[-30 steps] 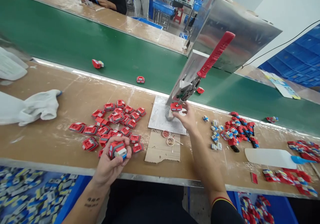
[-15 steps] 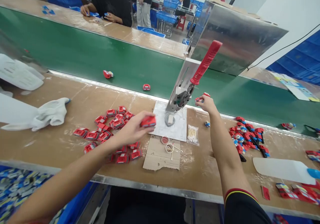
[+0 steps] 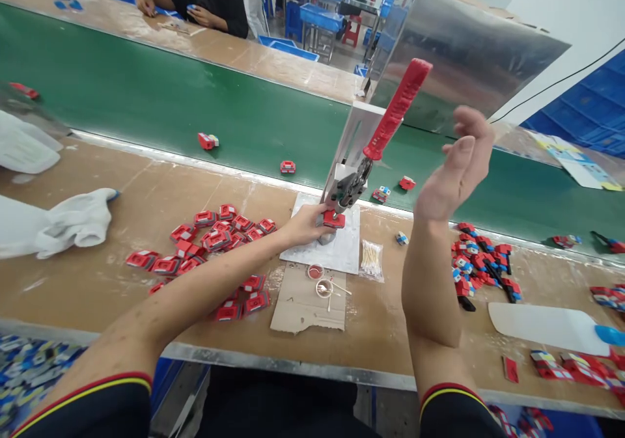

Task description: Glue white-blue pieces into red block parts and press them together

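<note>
My left hand reaches onto the white plate and pinches a red plastic part. That part sits on the small block of the hand press, directly under the press's plunger. The block itself is mostly hidden by the part and my fingers. The press's red lever stands tilted up to the right. My right hand is raised in the air to the right of the lever, apart from it, empty, with its fingers loosely bent and apart.
Red parts lie in a pile on the left. Red-and-blue pieces are heaped at right. Small cups and cotton swabs are near the plate. Several pieces lie on the green belt. A co-worker sits across it.
My left hand has carried its red part right and forward, onto the block under the plunger. My right hand has let go of its red piece by the belt and risen beside the lever.
</note>
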The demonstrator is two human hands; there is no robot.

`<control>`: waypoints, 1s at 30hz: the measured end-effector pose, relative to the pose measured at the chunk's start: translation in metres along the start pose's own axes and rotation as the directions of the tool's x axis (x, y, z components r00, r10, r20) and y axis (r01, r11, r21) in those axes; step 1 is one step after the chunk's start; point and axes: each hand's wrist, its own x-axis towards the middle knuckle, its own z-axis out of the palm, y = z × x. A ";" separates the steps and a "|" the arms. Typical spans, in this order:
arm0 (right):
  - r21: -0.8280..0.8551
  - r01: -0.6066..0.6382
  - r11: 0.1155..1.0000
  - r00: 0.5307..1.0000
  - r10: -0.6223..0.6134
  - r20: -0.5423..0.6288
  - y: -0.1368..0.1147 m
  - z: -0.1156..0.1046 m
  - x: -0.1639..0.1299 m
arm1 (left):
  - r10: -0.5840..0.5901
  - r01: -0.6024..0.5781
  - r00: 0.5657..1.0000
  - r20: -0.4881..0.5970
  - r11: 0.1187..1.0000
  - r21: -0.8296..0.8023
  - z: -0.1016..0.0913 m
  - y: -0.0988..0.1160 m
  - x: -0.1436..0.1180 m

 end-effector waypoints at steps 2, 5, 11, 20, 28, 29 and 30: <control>0.148 0.067 0.987 0.988 -0.086 0.125 -0.050 0.009 0.006 | -0.011 0.011 1.000 0.002 1.000 0.010 0.000 -0.002 -0.002; 0.309 0.039 0.950 0.967 -0.114 0.227 -0.091 0.021 0.005 | -0.019 0.018 1.000 0.007 1.000 0.014 0.000 -0.003 -0.004; 0.484 -0.017 0.875 0.969 -0.104 0.222 -0.099 0.012 -0.018 | -0.005 0.005 1.000 -0.010 1.000 0.006 0.005 0.001 -0.006; 0.410 0.140 0.901 0.895 -0.292 0.338 -0.113 -0.011 -0.067 | 0.033 -0.033 0.999 -0.032 0.999 -0.003 0.008 0.005 -0.009; 0.424 0.035 0.905 0.852 -0.249 0.461 -0.131 -0.004 -0.058 | 0.052 -0.052 0.998 -0.034 0.999 0.002 0.009 0.004 -0.007; 0.416 0.031 0.909 0.856 -0.239 0.459 -0.132 -0.004 -0.057 | 0.053 -0.053 0.998 -0.032 0.999 0.005 0.009 0.004 -0.006; 0.413 0.030 0.910 0.864 -0.231 0.447 -0.133 -0.005 -0.057 | 0.055 -0.054 0.998 -0.029 0.998 0.008 0.009 0.004 -0.006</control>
